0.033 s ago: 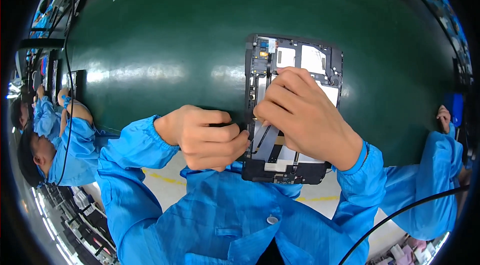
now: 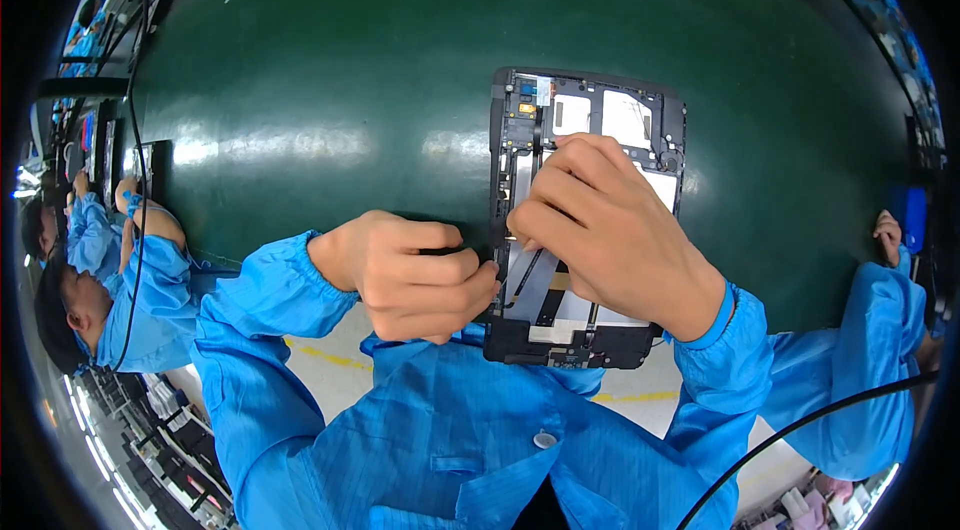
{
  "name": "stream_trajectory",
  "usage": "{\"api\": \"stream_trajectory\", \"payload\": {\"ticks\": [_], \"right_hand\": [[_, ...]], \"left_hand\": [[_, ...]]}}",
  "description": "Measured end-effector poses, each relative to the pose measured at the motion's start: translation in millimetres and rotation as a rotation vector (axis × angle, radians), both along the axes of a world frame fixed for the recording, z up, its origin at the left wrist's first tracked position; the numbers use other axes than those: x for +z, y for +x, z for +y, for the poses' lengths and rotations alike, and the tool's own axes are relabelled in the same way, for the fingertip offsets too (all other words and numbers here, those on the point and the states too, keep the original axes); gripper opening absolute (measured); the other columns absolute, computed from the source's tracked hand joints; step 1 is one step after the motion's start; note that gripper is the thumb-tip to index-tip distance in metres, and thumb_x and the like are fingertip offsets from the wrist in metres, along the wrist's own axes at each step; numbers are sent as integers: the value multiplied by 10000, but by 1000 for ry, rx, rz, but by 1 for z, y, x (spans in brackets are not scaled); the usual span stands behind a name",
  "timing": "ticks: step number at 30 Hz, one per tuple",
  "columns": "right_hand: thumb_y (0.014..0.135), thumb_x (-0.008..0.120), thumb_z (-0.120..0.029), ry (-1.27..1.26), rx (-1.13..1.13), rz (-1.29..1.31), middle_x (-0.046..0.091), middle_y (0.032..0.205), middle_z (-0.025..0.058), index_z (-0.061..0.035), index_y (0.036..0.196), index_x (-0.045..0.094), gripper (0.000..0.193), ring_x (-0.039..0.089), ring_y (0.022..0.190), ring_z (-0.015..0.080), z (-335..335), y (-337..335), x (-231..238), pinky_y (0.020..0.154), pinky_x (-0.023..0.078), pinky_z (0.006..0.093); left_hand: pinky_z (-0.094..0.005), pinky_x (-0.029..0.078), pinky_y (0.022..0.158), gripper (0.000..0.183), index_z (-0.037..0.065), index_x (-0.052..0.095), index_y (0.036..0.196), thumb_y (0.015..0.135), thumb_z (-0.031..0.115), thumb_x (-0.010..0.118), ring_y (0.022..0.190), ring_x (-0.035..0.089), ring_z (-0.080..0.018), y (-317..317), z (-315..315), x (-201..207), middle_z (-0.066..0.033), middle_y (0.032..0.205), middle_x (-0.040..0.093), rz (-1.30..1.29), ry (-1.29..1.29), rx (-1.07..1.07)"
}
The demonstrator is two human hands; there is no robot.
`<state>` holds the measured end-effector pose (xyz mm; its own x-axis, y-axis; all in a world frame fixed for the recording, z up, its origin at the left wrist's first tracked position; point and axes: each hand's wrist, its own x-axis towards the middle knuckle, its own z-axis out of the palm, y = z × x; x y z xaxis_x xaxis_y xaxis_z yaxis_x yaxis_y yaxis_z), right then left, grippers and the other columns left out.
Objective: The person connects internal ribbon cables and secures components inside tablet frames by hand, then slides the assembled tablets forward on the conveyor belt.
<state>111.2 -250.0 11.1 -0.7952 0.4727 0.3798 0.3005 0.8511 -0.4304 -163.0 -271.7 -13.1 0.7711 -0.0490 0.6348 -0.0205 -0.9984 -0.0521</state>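
An opened tablet [image 2: 560, 332] with a black frame and bare inner parts lies near the front edge of the green table, upright in the view. My left hand [image 2: 412, 275] is closed, its curled fingers at the tablet's left edge and its fingertips against the frame. Over the middle of the tablet is my right hand [image 2: 605, 225], with thumb and fingers pinched together close to the left inner side. A thin black cable [image 2: 524, 280] runs out below those fingertips. What the pinch holds is hidden under the fingers.
The green tabletop [image 2: 330, 60] spreads beyond the tablet. On the left a co-worker [image 2: 85, 305] in blue sits close by; another person's blue sleeve [image 2: 870, 350] is at the right. A black cable [image 2: 810, 420] curves through the lower right.
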Motion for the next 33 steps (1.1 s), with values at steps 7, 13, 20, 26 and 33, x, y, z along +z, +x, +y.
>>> {"api": "stream_trajectory", "payload": {"ticks": [7, 13, 20, 26, 33], "right_hand": [[792, 755, -57, -33, -30, 40, 596, 995, 70, -52, 990, 665, 217, 575, 1069, 285, 1, -4, 0, 993, 520, 436], [774, 765, -48, -24, -33, 99, 593, 986, 74, -53, 996, 663, 244, 582, 1049, 286, 5, 3, 0, 970, 520, 431], [828, 770, -50, -44, -56, 134, 600, 958, 39, -84, 1025, 682, 219, 625, 927, 239, 4, 12, 5, 906, 503, 385], [867, 757, -88, 6, -96, 169, 610, 952, 30, -92, 1013, 683, 164, 640, 897, 222, 5, 17, 2, 908, 506, 383], [850, 752, -113, 47, -102, 173, 613, 953, 35, -85, 960, 677, 136, 623, 961, 226, 8, 25, 4, 937, 520, 388]], "left_hand": [[-354, 538, 666, 313, 1, 787, 913, 947, 302, 704, 843, 677, -238, 1, 5, -4, -149, 1018, 766, -18, -29, -25], [-343, 516, 629, 260, 16, 786, 928, 893, 267, 730, 786, 656, -219, 12, 6, 2, -135, 1020, 760, -29, -83, 44], [-333, 524, 654, 308, 35, 838, 1043, 819, 153, 663, 724, 634, -215, 16, 5, 8, -105, 1015, 802, 26, -89, 310], [-342, 548, 669, 308, 52, 844, 1068, 851, 144, 645, 745, 645, -213, 24, 2, 10, -85, 1001, 802, 37, -27, 326], [-342, 555, 664, 287, 63, 838, 1045, 848, 142, 645, 742, 649, -214, 34, 8, 12, -77, 996, 802, 43, -18, 360]]}}
